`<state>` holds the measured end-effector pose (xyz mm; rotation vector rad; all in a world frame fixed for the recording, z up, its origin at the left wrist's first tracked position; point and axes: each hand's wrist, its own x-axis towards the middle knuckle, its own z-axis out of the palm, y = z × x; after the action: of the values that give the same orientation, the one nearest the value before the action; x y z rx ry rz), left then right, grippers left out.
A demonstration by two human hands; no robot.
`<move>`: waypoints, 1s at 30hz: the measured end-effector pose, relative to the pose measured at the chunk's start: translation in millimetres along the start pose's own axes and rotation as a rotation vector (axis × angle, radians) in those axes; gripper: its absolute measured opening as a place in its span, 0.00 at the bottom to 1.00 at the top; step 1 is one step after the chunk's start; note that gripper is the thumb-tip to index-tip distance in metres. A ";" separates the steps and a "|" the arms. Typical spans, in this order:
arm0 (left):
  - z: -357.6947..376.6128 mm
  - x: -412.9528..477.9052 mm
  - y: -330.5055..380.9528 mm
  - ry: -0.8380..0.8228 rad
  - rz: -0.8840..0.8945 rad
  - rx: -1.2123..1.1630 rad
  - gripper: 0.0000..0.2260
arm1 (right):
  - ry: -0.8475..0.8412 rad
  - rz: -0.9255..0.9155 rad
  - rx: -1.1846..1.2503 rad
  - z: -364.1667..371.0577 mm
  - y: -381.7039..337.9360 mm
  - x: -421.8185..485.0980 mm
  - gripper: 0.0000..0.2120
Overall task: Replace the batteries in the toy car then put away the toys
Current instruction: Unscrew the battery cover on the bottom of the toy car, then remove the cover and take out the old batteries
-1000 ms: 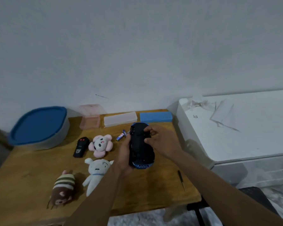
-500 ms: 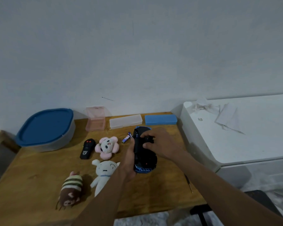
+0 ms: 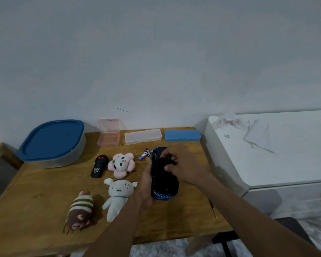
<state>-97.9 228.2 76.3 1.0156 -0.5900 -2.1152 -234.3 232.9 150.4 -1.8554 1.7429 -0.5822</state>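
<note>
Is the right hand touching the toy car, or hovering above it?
Touching. In the head view, the right hand curls its fingers onto the dark underside of the toy car, with no gap visible; the left hand grips the car's side.

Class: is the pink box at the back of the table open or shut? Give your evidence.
Open. The pink box has its lid standing upright behind the base.

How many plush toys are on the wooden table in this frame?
3. The pink flower plush lies beside the black remote, the white plush just in front of it, and the striped brown plush nearest the front edge of the table. None appears hidden.
</note>
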 end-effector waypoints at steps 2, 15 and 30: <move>2.4 -0.6 1.0 -0.020 0.003 0.012 0.29 | -0.011 0.003 -0.005 -2.8 0.0 -2.7 0.15; 5.3 4.9 -5.7 -0.044 -0.006 0.126 0.21 | -0.045 0.017 0.108 -22.4 15.2 -4.3 0.19; 8.1 5.7 -4.9 0.080 0.097 0.269 0.28 | 0.122 0.285 0.391 -40.2 70.3 -6.2 0.17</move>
<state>-108.9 227.8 75.1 1.1870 -0.8837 -1.9353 -314.4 233.4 136.9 -1.3036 1.7758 -0.8627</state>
